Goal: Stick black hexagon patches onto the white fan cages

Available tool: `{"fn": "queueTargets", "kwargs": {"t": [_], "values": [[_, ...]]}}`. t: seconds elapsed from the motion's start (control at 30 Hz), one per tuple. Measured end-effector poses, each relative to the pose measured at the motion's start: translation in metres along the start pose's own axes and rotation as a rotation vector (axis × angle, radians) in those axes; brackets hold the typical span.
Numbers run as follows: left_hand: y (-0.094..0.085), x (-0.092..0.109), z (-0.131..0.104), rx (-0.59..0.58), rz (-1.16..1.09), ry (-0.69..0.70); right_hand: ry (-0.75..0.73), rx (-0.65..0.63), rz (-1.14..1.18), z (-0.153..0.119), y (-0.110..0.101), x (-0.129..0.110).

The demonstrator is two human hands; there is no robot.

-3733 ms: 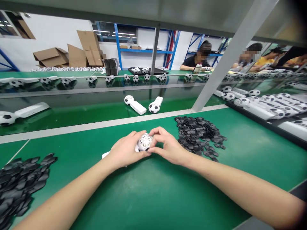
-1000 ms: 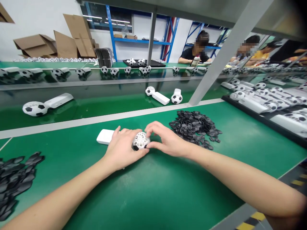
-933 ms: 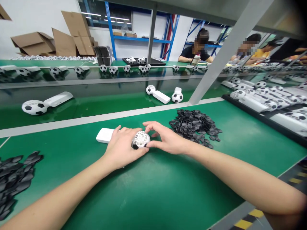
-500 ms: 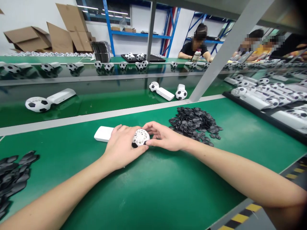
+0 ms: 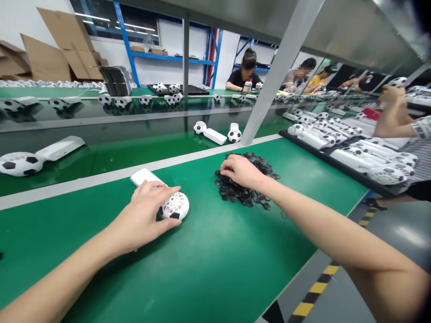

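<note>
Green worktop (image 5: 215, 269); our left hand (image 5: 143, 214) clasps the football-patterned head (image 5: 177, 206), presumably steadying it; our right hand (image 5: 245, 172), apart at two o'clock, overlies black pieces (image 5: 243, 195); its grip we cannot tell.

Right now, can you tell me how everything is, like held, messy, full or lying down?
Left hand: curled round a white soccer-ball device
White soccer-ball device: lying on the green table, black patch showing
Right hand: fingers bent over black pieces; can't see whether it's gripping any
Black pieces: loose, heaped
Black tray: loaded with more soccer-ball devices
</note>
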State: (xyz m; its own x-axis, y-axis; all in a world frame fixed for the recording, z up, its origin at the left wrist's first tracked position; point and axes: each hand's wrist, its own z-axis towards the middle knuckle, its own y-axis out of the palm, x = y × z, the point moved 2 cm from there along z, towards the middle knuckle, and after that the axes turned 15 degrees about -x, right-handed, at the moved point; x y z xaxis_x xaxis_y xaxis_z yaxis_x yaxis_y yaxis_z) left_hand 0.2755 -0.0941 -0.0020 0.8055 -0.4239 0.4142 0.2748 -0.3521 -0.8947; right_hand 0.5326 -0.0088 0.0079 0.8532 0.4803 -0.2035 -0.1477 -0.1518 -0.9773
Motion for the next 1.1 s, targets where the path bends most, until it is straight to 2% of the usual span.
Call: {"fn": "queueTargets", "kwargs": {"t": [0.1,0.23,0.4,0.53,0.7,0.77,0.97,1.1], "values": [[0.001,-0.002,0.0,-0.109,-0.155,0.05,-0.058,-0.073,-0.007,-0.005,0.008,-0.003],[0.004,-0.004,0.001,-0.09,-0.209,0.055,-0.099,-0.141,-0.06,-0.003,0.017,-0.011],[0.006,0.0,0.001,-0.164,-0.254,0.078,-0.11,-0.195,-0.035,0.003,0.015,-0.013],[0.005,0.004,0.001,-0.18,-0.271,0.146,-0.158,-0.227,0.113,-0.004,0.012,-0.03],[0.004,0.003,0.003,-0.195,-0.291,0.196,-0.424,-0.22,0.294,-0.021,0.008,-0.072],[0.004,0.002,0.004,-0.185,-0.292,0.22,-0.48,-0.218,0.342,-0.026,0.008,-0.085],[0.007,0.002,0.004,-0.165,-0.309,0.243,-0.512,-0.171,0.462,-0.031,0.017,-0.104],[0.008,0.001,0.005,-0.159,-0.343,0.223,-0.452,-0.14,0.579,-0.031,0.028,-0.11]]}}
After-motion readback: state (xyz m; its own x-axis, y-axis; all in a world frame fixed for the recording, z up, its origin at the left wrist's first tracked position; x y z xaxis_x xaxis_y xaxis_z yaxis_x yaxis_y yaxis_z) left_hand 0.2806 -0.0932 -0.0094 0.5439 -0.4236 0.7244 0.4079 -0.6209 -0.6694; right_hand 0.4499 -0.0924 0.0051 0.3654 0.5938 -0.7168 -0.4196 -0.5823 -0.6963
